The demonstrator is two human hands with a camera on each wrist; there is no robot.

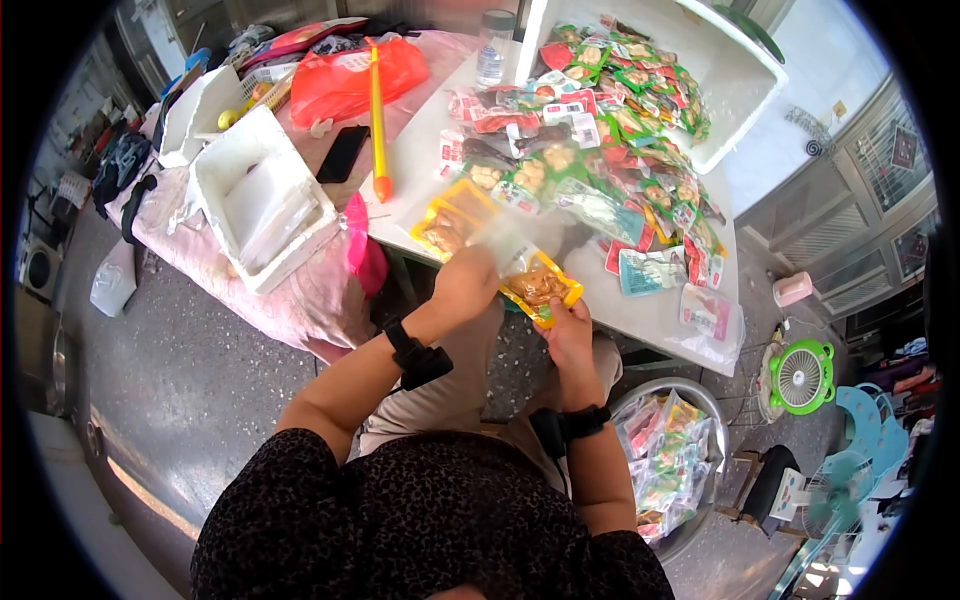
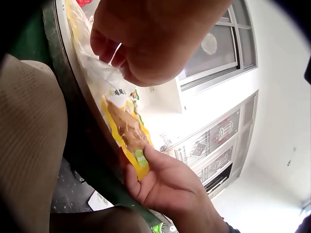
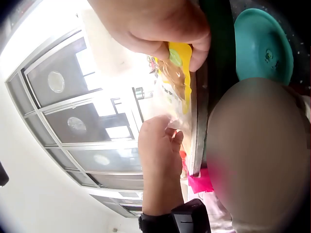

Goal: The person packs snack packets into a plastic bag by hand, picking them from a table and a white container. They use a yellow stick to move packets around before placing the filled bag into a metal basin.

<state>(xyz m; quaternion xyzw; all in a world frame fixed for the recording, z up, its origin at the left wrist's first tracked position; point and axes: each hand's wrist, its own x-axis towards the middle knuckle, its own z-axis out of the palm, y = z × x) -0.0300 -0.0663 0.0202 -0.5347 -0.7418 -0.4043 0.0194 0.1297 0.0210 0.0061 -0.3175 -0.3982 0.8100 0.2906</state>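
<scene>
Head view: near the centre, the right hand (image 1: 570,338) pinches the lower end of a yellow-edged packet (image 1: 540,288), thumb on its face. The left hand (image 1: 467,288) is just beside its upper end, its fingertips hidden from here. A second yellow packet (image 1: 446,236) lies on the edge of the white table (image 1: 598,300), just left of centre. A heap of packets (image 1: 625,130) spreads across the upper right, some inside a tipped foam box (image 1: 735,85). A metal basin (image 1: 722,440) at the lower right holds more packs, and a phone (image 1: 343,154) lies beside a yellow stick (image 1: 378,115) at the upper left.

Left wrist view: the left hand fills the top, fingers curled and pinching clear plastic (image 2: 108,74) above the packet. The packet slants through the centre, its brown contents showing, with the right thumb and fingers closed on its lower end.

Right wrist view: the right hand at the top grips the packet between thumb and fingers; the left hand, below centre, has its fingers bent at the plastic. A teal bowl (image 3: 264,46) sits at the upper right
</scene>
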